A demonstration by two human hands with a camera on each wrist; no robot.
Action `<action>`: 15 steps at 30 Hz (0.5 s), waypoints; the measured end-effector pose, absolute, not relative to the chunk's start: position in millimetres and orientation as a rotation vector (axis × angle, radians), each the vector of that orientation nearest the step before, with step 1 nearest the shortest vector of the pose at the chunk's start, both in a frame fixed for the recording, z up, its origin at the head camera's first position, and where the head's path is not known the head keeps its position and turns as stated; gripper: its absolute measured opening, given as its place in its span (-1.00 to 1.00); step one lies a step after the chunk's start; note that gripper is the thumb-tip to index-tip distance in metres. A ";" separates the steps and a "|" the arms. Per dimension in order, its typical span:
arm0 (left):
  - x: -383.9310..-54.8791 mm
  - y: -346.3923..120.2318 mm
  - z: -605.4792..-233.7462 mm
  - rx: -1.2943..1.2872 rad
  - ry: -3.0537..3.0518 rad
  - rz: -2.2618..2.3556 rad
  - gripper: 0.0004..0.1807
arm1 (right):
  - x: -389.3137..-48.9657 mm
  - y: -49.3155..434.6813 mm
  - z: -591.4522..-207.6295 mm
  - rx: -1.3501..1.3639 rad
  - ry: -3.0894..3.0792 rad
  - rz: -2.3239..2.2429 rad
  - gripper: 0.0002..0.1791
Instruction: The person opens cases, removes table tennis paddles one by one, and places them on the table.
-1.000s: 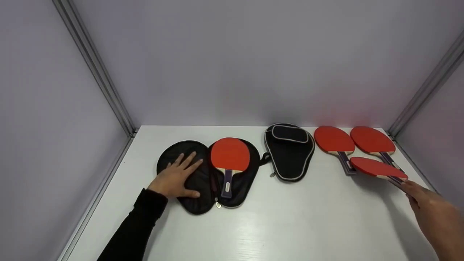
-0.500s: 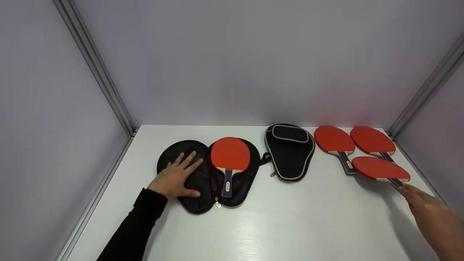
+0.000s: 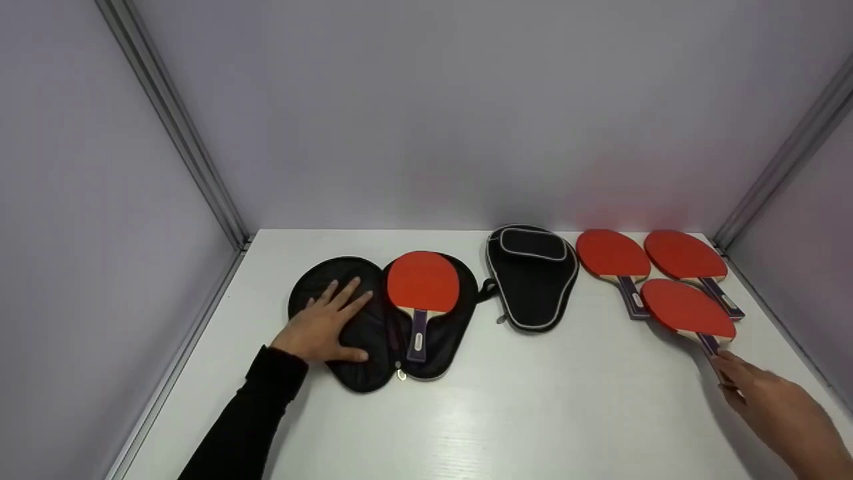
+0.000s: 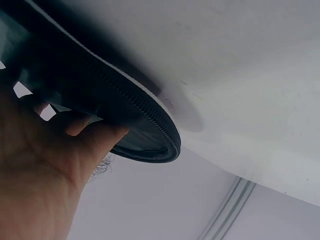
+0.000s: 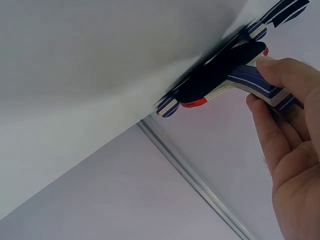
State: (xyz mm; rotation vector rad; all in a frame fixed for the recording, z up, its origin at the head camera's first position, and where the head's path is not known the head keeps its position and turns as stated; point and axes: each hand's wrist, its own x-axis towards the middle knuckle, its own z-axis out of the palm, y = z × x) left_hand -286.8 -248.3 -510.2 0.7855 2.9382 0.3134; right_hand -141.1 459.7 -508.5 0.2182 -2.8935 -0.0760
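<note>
My left hand (image 3: 323,330) rests with spread fingers on the left flap of an unzipped black paddle case (image 3: 346,377). In the left wrist view the zipper edge (image 4: 145,112) of that flap passes beyond the fingers. On the case's right half lies a red table tennis paddle (image 3: 423,283), purple handle toward me. At the right, my right hand (image 3: 780,410) grips another red table tennis paddle (image 3: 686,310) by its handle (image 5: 250,80), thumb on one side and fingers on the other. Its black underside (image 5: 222,70) shows in the right wrist view.
A closed black case (image 3: 536,293) with white piping and a small pocket lies right of the open one. Two more red paddles, a left one (image 3: 613,253) and a right one (image 3: 683,255), lie at the back right, near the wall (image 3: 426,133).
The paddle in my right hand has tipped so its red face shows more fully, and its handle with the hand has swung left and toward me. The left hand stays put.
</note>
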 end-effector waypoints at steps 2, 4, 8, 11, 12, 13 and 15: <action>-287.1 -248.7 -510.8 0.782 2.939 0.307 0.30 | -142.2 460.4 -510.6 0.203 -2.953 -0.095 -0.35; -287.9 -249.1 -511.5 0.776 2.939 0.305 0.30 | -142.4 462.2 -512.8 0.204 -2.990 -0.102 -0.33; -288.9 -250.3 -512.7 0.767 2.939 0.303 0.31 | -141.9 464.3 -515.6 0.228 -3.006 -0.101 -0.34; -288.9 -250.5 -513.0 0.767 2.939 0.308 0.30 | -142.1 465.0 -516.0 0.222 -3.024 -0.103 -0.36; -288.8 -250.3 -513.0 0.768 2.938 0.310 0.30 | -142.1 465.8 -516.0 0.217 -3.033 -0.104 -0.37; -288.1 -249.9 -512.5 0.773 2.940 0.313 0.30 | -141.9 467.1 -516.1 0.217 -3.034 -0.104 -0.37; -287.2 -249.5 -512.0 0.778 2.941 0.320 0.29 | -142.1 470.6 -516.5 0.216 -3.041 -0.113 -0.40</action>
